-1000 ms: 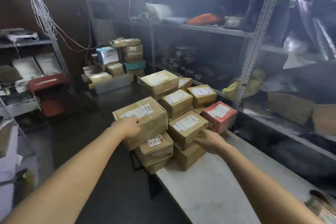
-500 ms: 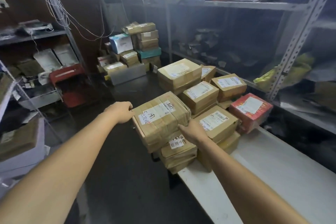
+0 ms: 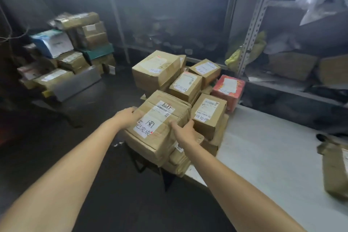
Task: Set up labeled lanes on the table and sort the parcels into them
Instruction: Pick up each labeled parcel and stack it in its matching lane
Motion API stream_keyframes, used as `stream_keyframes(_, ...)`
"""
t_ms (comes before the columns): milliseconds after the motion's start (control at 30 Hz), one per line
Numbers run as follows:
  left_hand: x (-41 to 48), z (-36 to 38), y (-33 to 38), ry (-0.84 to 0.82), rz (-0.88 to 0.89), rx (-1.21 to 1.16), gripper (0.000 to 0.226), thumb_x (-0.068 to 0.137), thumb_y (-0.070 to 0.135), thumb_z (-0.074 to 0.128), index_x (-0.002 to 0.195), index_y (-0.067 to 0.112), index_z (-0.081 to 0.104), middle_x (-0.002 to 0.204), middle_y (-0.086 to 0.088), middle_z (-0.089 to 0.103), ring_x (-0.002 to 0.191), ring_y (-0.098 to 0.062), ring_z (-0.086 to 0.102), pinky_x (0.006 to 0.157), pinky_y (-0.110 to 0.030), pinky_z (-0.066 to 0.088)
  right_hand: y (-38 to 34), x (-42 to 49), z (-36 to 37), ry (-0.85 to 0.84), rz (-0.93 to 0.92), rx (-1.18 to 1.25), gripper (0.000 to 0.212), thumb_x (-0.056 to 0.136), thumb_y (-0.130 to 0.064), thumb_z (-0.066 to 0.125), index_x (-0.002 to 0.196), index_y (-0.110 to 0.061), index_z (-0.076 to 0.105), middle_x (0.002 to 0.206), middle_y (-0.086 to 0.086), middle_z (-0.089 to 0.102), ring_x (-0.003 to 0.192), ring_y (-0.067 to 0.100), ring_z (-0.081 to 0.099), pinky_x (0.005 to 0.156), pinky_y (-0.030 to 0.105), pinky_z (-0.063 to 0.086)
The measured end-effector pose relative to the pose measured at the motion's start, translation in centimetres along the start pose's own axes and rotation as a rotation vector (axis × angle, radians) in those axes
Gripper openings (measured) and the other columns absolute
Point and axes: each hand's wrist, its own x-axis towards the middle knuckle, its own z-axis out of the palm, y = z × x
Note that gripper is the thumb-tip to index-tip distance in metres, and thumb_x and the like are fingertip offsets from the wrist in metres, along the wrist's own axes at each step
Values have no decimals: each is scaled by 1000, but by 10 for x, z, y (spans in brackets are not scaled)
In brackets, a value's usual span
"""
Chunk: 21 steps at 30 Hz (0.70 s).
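Left hand: the left hand (image 3: 128,117) grips the far left edge of a large brown parcel (image 3: 160,124), fingers curled onto its top
Right hand: the right hand (image 3: 183,132) clamps the same parcel at its near right corner, fingers hooked over the top edge
Held parcel: taped cardboard, tilted, with white labels on top bearing handwritten digits and Chinese characters; it sits at the near left end of the pile and overhangs the dark floor (image 3: 94,156); whether it is lifted clear cannot be told
Beneath it: a flatter brown parcel (image 3: 178,160) lies under its right side at the end of the tabletop (image 3: 263,156)
Just beside, right: a labelled parcel (image 3: 209,115) with a barcode sticker, touching the right hand's side of the held one
Behind: a mid-sized parcel (image 3: 185,85), a big parcel (image 3: 156,70) at the back left, a smaller one (image 3: 205,69) at the back right, and a red parcel (image 3: 228,90) on the right of the group
Tabletop: pale and long, running toward the near right; a lone brown package (image 3: 335,169) lies at the right edge of view, well apart from the pile
Floor, left: a separate stack of boxes (image 3: 71,62), among them a blue and white box (image 3: 51,42) and a teal box (image 3: 98,52)
Background: grey metal shelving (image 3: 258,19) with dim, blurred goods and a yellow bag (image 3: 235,58) by its upright
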Motion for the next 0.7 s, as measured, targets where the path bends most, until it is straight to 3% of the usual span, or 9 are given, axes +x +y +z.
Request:
stream_keyframes(67, 4, -2, -5, -26, 19, -49, 55, 96, 54, 46, 139, 22, 54, 142, -5, 54, 125, -28, 51, 103, -39, 42, 8, -2, 13, 33, 2, 83, 113, 56, -70, 67, 149, -36, 13, 148, 3, 43, 132, 29, 48, 105, 55, 46)
stream_keyframes(367, 21, -3, -5, -192, 140, -305, 50, 96, 45, 59, 140, 24, 48, 121, 5, 63, 106, -15, 63, 102, -40, 47, 6, -6, 28, 97, 0, 208, 121, 45, -66, 72, 149, -44, 13, 147, -3, 45, 129, 26, 50, 104, 56, 46)
stream_keyframes(567, 22, -10, -8, -256, 133, -327, 63, 89, 48, 67, 144, 28, 43, 132, 2, 59, 114, -21, 61, 103, -46, 47, 7, -10, 13, 83, 39, 288, 101, 74, -43, 80, 153, -38, 17, 144, -1, 48, 122, 27, 55, 99, 58, 49)
stream_keyframes(700, 12, -10, 8, -300, 133, -360, 63, 90, 46, 68, 145, 30, 42, 128, 3, 60, 107, -19, 62, 84, -41, 51, 6, -9, -1, 108, 40, 310, 94, 82, -35, 78, 154, -39, 17, 143, 0, 48, 123, 29, 54, 96, 55, 51)
